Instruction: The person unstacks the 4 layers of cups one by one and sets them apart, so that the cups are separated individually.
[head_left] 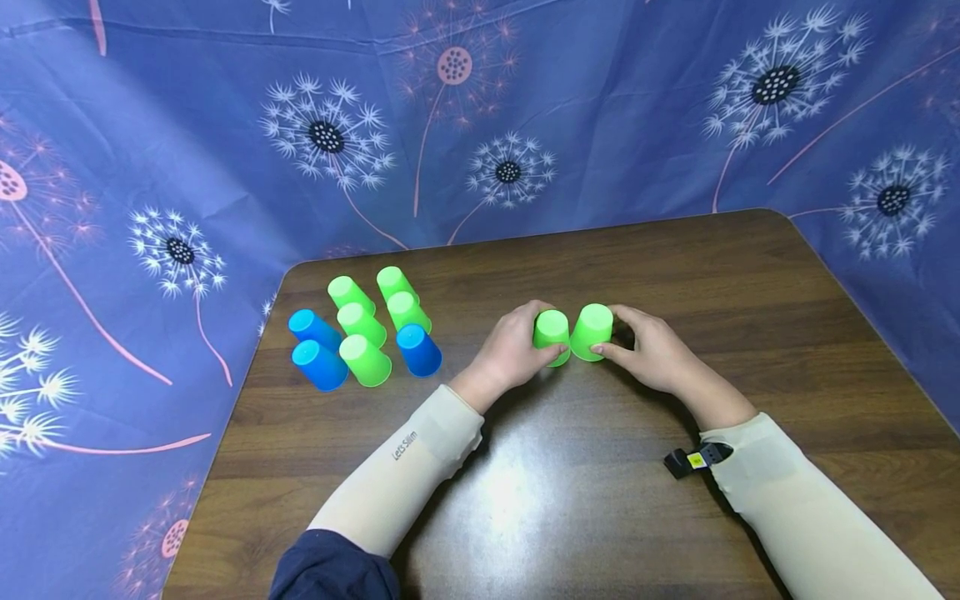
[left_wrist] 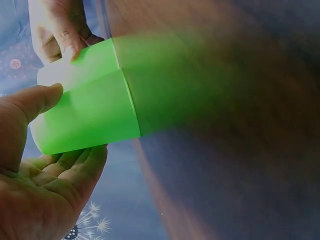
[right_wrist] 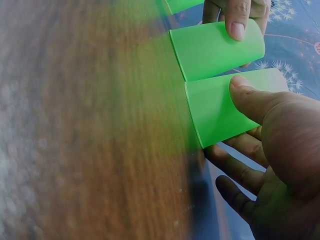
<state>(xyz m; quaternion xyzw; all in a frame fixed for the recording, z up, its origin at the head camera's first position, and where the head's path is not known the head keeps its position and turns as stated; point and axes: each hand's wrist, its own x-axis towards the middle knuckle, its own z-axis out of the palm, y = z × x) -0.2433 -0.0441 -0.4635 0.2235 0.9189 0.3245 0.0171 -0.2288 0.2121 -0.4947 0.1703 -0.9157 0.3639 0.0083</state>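
Note:
Two light green plastic cups stand upside down side by side on the wooden table, right of its middle. My left hand [head_left: 512, 346] grips the left green cup [head_left: 551, 330], thumb on the near side and fingers behind. The right green cup [head_left: 592, 332] is held by my right hand [head_left: 651, 348] between thumb and fingers. In the right wrist view the near cup [right_wrist: 220, 110] and the far cup [right_wrist: 217, 50] meet at their rims. Both rims appear to rest on the table. The left wrist view shows the left cup [left_wrist: 95, 110] in front of the right one.
To the left, several upside-down cups form a cluster: green cups [head_left: 365, 360] mixed with blue cups [head_left: 320, 365]. The brown table [head_left: 750, 300] ends at a blue dandelion-print cloth [head_left: 600, 125] behind. A small black device [head_left: 693, 459] sits at my right wrist.

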